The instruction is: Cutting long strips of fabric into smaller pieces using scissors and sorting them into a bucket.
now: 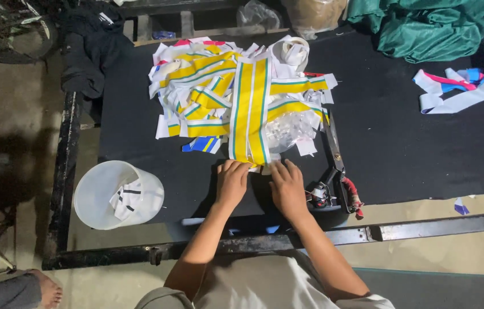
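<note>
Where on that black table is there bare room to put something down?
Bare black table lies right of the scissors, below the loose ribbons. Another bare strip runs between the ribbon pile and the table's left edge, above the white bucket. It is crowded at the pile, where both hands rest.

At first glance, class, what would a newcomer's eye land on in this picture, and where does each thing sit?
First comes the heap of yellow, white and green striped fabric strips in the middle of the black work surface. Both hands, left hand and right hand, rest at the near end of the longest strip. Large scissors lie just to their right, and a white plastic tub sits at the left edge.
</note>
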